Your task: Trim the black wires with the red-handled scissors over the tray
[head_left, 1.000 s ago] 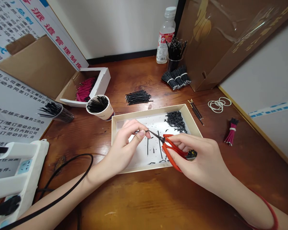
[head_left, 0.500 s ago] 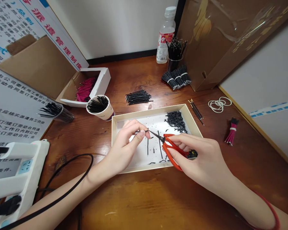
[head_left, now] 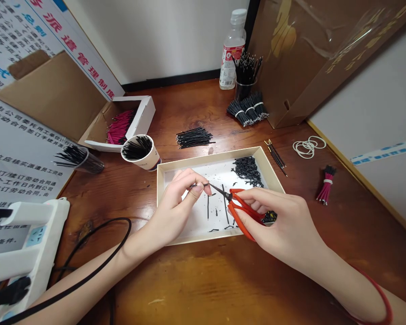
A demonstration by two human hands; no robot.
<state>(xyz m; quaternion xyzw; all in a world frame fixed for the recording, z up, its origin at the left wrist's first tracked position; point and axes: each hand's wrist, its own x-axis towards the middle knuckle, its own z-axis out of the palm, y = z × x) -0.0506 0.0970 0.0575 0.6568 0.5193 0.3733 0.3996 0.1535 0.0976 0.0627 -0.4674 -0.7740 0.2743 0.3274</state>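
w/ my left hand i am pinching a thin dark piece b/w thumb and index finger, approx. above the middle of the shallow tray. the fingers of my right hand are wrapped around the red handles of the scissors, over the right part of the tray; the blades point to the left, & their tips are at the end of the thin dark piece. whether they touch it, i cannot tell exactly.

inside the tray, at its back right corner, there is a heap of short black bits; some thin black strips lie apart on its floor.

just behind the tray is a loose row of black wires. near its back left corner stands a paper cup w/ more dark wires, & further left of the tray a clear cup is tilted. behind the tray, toward the right, i see three tied bundles, & beyond them a bottle. to the right of the tray are some slim sticks, white bands & a pink bundle, tied w/ a white band.
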